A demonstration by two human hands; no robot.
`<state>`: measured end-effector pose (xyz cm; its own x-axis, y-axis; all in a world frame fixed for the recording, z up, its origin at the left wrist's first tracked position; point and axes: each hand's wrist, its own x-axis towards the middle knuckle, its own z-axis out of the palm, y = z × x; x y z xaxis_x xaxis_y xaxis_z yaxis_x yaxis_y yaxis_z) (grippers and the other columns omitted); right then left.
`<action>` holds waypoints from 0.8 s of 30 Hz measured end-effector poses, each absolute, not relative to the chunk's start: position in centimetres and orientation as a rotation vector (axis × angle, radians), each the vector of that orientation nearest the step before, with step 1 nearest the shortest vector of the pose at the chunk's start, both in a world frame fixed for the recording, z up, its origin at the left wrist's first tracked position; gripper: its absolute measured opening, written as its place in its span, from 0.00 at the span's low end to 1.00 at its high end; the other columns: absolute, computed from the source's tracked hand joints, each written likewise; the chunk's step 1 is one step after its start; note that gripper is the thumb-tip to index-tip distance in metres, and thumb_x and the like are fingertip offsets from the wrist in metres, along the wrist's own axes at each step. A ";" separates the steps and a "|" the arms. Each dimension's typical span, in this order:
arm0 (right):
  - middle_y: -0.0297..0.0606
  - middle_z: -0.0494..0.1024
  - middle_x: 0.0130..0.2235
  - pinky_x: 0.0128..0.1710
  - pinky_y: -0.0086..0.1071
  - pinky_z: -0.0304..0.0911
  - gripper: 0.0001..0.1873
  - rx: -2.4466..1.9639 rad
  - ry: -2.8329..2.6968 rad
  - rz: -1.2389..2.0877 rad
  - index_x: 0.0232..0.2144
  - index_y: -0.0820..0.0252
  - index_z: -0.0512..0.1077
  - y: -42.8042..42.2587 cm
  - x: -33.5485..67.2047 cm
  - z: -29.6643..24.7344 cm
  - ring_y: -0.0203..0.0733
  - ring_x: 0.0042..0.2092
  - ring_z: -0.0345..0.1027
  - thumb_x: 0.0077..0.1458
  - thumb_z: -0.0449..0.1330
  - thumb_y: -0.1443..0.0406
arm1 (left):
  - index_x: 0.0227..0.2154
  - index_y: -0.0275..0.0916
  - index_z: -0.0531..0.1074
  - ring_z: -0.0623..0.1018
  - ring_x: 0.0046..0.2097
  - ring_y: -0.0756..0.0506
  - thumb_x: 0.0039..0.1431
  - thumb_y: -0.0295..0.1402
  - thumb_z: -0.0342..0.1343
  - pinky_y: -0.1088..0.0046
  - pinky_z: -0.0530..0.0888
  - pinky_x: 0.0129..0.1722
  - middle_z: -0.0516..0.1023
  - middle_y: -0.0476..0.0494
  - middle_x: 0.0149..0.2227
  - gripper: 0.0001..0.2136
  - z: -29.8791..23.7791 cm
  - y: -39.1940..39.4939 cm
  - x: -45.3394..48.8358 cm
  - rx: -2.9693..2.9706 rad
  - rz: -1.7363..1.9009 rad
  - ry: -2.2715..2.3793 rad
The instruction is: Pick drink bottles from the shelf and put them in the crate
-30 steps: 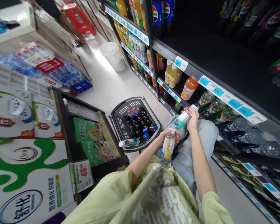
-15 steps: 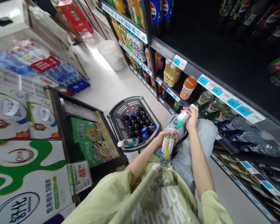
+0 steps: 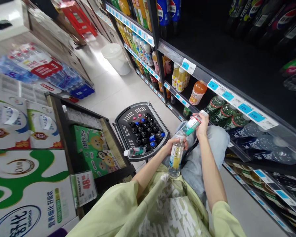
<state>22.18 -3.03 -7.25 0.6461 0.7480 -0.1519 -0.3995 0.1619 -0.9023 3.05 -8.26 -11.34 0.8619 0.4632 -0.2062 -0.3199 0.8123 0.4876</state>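
Observation:
My left hand (image 3: 172, 144) is closed round the neck of a clear bottle with a yellow and white label (image 3: 176, 156), held near my lap with its base toward me. In my right hand (image 3: 202, 126) is a second clear bottle with a green and white label (image 3: 192, 125), gripped near its white cap and tilted. The two bottles are close to each other; whether they touch I cannot tell. Ahead and to the left, a black shopping basket (image 3: 124, 131) holds many dark bottles (image 3: 143, 131). A green-labelled bottle (image 3: 135, 151) lies across its near edge.
On the right a dark drinks shelf (image 3: 236, 98) with price tags holds many bottles. A white bucket (image 3: 115, 57) stands on the floor ahead. Milk cartons (image 3: 27, 184) and a wooden display stand (image 3: 108, 138) line the left. Water packs (image 3: 64, 79) and a red stool (image 3: 77, 19) are farther back.
The view has shifted very slightly. Both hands keep their grip on the same bottles, in nearly the same place.

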 end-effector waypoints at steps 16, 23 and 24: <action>0.25 0.85 0.30 0.29 0.34 0.77 0.18 -1.149 -0.359 0.858 0.41 0.49 0.64 -3.0 22.2 -7.1 0.42 0.27 0.81 0.52 0.65 0.55 | 0.37 0.35 0.75 0.80 0.38 0.40 0.46 0.50 0.74 0.63 0.76 0.43 0.79 0.40 0.35 0.25 -11.4 -8.2 3.0 0.459 0.423 0.332; 0.24 0.85 0.30 0.29 0.33 0.77 0.18 -1.125 -0.362 0.865 0.42 0.49 0.63 -3.1 22.2 -7.1 0.41 0.27 0.81 0.52 0.65 0.56 | 0.37 0.34 0.77 0.80 0.38 0.40 0.44 0.51 0.76 0.64 0.77 0.43 0.79 0.39 0.34 0.27 -11.0 -8.2 3.1 0.442 0.431 0.336; 0.24 0.85 0.30 0.29 0.33 0.77 0.18 -1.127 -0.363 0.865 0.42 0.49 0.64 -3.1 22.1 -7.1 0.41 0.27 0.81 0.52 0.64 0.56 | 0.37 0.34 0.77 0.80 0.38 0.40 0.43 0.51 0.76 0.64 0.77 0.43 0.79 0.39 0.34 0.27 -11.0 -8.2 3.1 0.444 0.431 0.334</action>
